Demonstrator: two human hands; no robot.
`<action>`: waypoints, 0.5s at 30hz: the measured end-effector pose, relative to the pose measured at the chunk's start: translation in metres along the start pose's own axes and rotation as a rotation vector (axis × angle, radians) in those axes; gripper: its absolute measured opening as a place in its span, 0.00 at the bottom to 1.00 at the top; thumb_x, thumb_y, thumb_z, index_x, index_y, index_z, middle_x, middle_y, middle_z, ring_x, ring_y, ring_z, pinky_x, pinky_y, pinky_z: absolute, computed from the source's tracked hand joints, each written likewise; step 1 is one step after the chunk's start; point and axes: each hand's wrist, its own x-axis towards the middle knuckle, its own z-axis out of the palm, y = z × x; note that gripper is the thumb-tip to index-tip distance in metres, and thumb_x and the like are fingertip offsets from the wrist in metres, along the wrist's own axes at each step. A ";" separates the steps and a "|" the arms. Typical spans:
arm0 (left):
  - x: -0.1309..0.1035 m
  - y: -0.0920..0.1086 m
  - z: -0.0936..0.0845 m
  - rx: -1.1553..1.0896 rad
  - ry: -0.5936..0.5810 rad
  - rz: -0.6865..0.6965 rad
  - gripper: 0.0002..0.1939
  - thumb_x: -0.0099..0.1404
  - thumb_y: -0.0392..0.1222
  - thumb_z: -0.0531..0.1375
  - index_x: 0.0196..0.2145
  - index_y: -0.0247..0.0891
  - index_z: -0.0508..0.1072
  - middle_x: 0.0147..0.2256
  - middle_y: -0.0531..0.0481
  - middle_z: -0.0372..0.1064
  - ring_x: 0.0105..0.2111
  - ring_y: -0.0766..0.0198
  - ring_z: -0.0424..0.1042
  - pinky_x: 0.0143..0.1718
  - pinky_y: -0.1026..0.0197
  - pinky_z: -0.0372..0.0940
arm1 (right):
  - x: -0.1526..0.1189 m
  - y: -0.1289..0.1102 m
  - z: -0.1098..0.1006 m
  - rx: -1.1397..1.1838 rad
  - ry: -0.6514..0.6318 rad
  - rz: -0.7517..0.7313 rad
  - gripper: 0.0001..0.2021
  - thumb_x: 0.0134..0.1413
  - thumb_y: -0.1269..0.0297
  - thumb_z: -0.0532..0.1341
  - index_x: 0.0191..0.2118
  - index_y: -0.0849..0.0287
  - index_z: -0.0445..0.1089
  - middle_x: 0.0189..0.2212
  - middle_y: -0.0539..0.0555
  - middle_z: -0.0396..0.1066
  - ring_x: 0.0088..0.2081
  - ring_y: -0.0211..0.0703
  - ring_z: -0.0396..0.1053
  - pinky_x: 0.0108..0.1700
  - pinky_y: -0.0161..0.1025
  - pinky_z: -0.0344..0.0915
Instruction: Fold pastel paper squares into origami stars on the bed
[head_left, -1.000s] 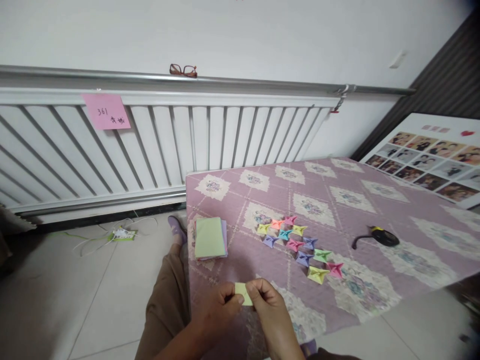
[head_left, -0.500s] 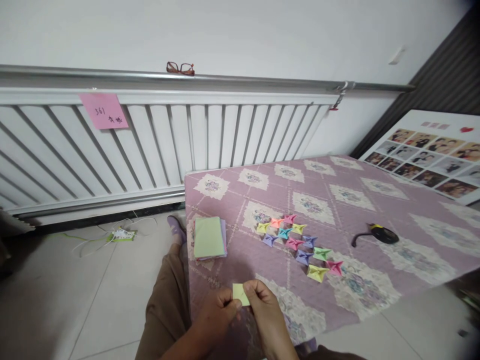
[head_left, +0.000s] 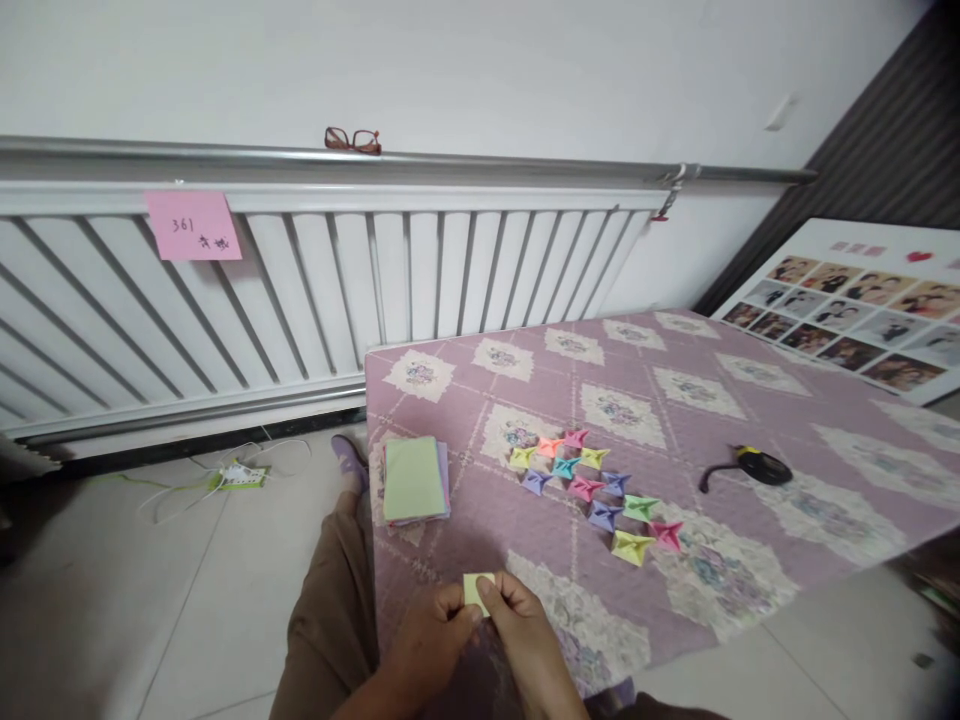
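Observation:
A small folded square of pale yellow-green paper is pinched between both hands over the near edge of the cloth-covered table. My left hand grips its left side, thumb against the lower edge. On the right side, my right hand has its thumb lying across the paper's face. Beyond the hands, several folded paper pieces in yellow, pink, blue, orange and green sit grouped on the cloth. A stack of coloured paper sheets, light green on top, lies to the left.
The table wears a purple patterned cloth. Toward its right lies a black and yellow tool with a strap. A white radiator runs behind, with glasses on the pipe above. A power strip with cables is on the floor.
My right thumb has slid left and now covers more of the folded paper. Both hands keep hold of it. The view has shifted slightly.

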 end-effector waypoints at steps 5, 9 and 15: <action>0.000 -0.011 0.007 -0.029 0.024 -0.138 0.15 0.59 0.50 0.55 0.25 0.36 0.70 0.21 0.54 0.66 0.21 0.67 0.61 0.25 0.64 0.54 | 0.003 0.005 -0.005 -0.024 0.005 0.016 0.21 0.46 0.41 0.61 0.23 0.56 0.65 0.17 0.45 0.64 0.20 0.36 0.61 0.25 0.35 0.58; -0.001 -0.014 0.010 0.036 -0.005 -0.210 0.15 0.60 0.51 0.55 0.28 0.36 0.72 0.23 0.53 0.69 0.21 0.66 0.62 0.26 0.64 0.55 | 0.005 0.002 -0.013 -0.121 0.081 -0.028 0.17 0.45 0.47 0.63 0.27 0.57 0.69 0.21 0.46 0.67 0.23 0.37 0.62 0.27 0.35 0.60; -0.002 -0.019 -0.004 0.123 -0.164 -0.185 0.10 0.56 0.41 0.56 0.34 0.35 0.73 0.27 0.53 0.69 0.23 0.66 0.63 0.26 0.64 0.56 | 0.012 0.010 -0.026 -0.356 0.098 -0.115 0.13 0.47 0.54 0.60 0.24 0.58 0.70 0.22 0.48 0.67 0.26 0.40 0.64 0.31 0.36 0.61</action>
